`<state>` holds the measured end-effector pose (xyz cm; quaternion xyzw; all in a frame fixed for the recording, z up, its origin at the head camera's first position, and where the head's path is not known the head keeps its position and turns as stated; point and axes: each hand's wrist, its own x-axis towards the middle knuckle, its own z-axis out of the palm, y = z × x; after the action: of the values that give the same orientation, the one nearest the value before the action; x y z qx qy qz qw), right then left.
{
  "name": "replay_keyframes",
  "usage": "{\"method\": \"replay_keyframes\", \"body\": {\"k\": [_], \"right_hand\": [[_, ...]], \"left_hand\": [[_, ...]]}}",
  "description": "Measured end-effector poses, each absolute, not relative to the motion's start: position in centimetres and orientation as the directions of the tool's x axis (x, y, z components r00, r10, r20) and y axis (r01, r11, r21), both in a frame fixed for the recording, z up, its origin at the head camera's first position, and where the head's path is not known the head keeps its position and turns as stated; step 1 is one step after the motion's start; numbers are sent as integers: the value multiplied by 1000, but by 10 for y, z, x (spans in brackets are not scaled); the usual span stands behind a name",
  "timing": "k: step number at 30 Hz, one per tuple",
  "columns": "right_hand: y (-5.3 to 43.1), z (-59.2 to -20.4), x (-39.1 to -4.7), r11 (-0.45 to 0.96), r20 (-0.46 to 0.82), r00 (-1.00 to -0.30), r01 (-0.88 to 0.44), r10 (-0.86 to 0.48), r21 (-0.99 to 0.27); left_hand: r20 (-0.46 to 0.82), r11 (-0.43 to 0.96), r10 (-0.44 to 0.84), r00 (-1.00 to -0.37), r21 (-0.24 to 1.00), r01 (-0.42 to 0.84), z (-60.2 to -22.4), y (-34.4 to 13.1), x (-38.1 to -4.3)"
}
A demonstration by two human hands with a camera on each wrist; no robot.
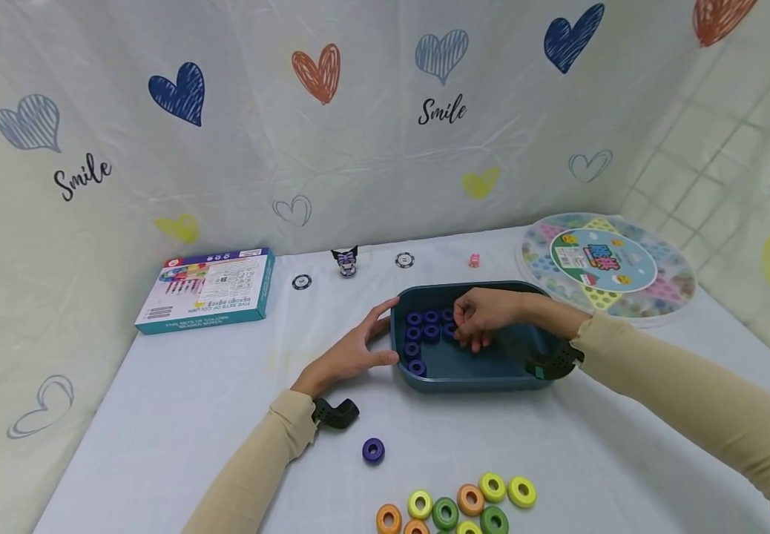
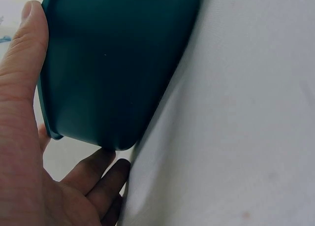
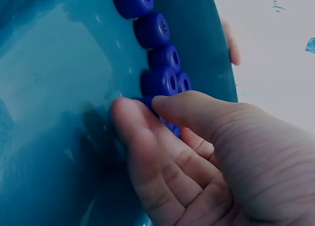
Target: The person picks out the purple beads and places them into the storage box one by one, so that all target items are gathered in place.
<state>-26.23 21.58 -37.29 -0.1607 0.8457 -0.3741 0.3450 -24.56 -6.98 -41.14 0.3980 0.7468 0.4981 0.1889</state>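
Note:
A dark teal tray point(image 1: 485, 384) stands on the white cloth, with several purple rings point(image 1: 431, 333) grouped at its left end. My left hand point(image 1: 351, 348) spans that end from outside, fingers spread. In the left wrist view the thumb point(image 2: 29, 44) lies along the rim, and fingertips point(image 2: 106, 154) touch the outer wall low down. My right hand point(image 1: 485, 315) reaches inside the tray. Its thumb and fingers pinch a purple ring point(image 3: 149, 103) beside the others, partly hidden by the thumb in the right wrist view.
One purple ring point(image 1: 373, 450) lies in front of the tray. Nearer are yellow, orange and green rings point(image 1: 446, 512). Behind are a flat box point(image 1: 208, 289), a small figure point(image 1: 346, 262), two chips point(image 1: 404, 259), a pink piece point(image 1: 475, 260) and a round patterned package point(image 1: 608, 263).

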Motion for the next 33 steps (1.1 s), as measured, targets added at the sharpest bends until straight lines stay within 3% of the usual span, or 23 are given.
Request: {"method": "replay_keyframes", "body": {"k": [6, 10, 16, 19, 26, 33], "right_hand": [[215, -361, -256, 679, -352, -747, -178, -564, -712], [203, -348, -241, 684, -194, -770, -384, -609, -621], [162, -336, -199, 597, 24, -691, -641, -722, -482], [139, -336, -177, 574, 11, -640, -697, -769, -430], [95, -351, -141, 594, -197, -562, -744, -804, -306], [77, -372, -135, 489, -192, -455, -846, -870, -213]], "left_hand": [[128, 175, 785, -606, 893, 415, -411, -67, -245], [131, 172, 785, -605, 893, 417, -410, -67, -246], [129, 189, 778, -615, 885, 425, -411, -69, -249], [125, 193, 777, -617, 885, 423, -413, -69, -248], [123, 180, 789, -602, 890, 418, -416, -70, -247], [151, 149, 788, -596, 894, 424, -416, -69, -246]]}}
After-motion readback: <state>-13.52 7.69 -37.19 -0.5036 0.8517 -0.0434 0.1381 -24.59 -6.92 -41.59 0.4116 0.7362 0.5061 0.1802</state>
